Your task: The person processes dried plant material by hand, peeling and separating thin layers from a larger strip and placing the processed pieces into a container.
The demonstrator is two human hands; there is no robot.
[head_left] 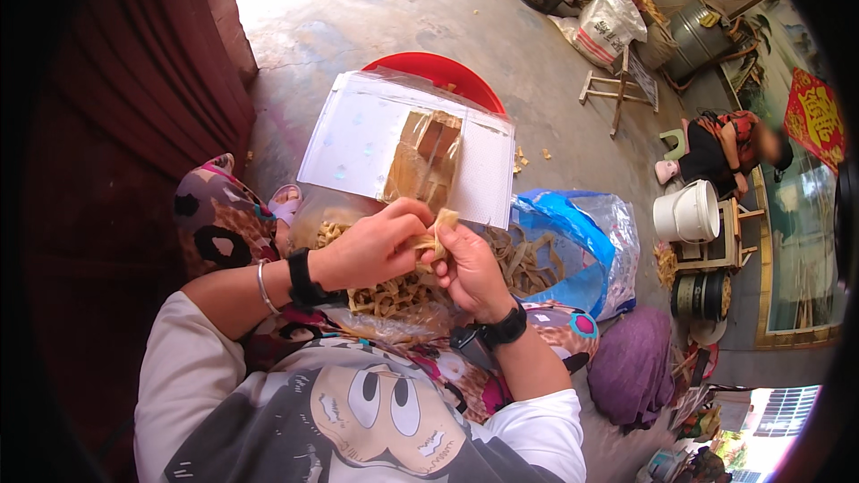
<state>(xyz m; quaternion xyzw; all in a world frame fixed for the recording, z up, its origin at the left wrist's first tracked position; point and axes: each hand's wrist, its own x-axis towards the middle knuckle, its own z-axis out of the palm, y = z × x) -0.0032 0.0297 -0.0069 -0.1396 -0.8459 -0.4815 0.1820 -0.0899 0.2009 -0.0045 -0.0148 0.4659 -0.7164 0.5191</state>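
Observation:
Above my lap, my left hand [376, 246] and my right hand [472, 274] are close together, both closed on a pale tan strip [446, 217]. The strip is bent over on itself between my fingers; whether it is knotted I cannot tell. Under my hands lies a pile of short folded or knotted tan pieces [386, 300] on clear plastic. Just right of my right hand, longer flat brownish strips [528, 261] lie in and beside an open blue and clear plastic bag [586, 233].
Ahead of my hands, a white board [344, 148] rests over a red basin [438, 67], carrying a clear-wrapped brown package [420, 161]. A dark red curtain or door [134, 125] stands left. At right are a purple cloth bundle [631, 367], a white bucket [687, 215] and a seated person [716, 148].

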